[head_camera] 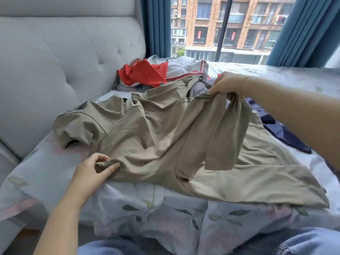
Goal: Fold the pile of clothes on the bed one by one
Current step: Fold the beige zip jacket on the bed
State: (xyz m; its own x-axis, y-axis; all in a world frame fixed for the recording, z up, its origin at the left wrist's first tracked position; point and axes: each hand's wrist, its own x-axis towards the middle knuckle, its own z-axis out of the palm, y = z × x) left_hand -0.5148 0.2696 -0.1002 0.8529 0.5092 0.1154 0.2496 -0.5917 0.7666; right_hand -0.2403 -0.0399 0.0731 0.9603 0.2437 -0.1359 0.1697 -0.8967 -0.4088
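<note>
A khaki T-shirt (152, 137) lies spread and creased across the middle of the bed. My left hand (92, 172) pinches its near left edge between thumb and fingers, low on the sheet. My right hand (228, 83) grips a bunched part of the same shirt and holds it lifted, so a flap of khaki cloth hangs below the fist. Behind the shirt, by the headboard, sits the pile of clothes (161, 74), with a red garment (141, 73) on top and grey pieces trimmed in red beside it.
A dark blue garment (276, 129) lies on the bed to the right, partly under my right forearm. The floral sheet (165, 218) covers the bed. A padded grey headboard (64, 61) stands on the left; a window with blue curtains (311, 30) is behind.
</note>
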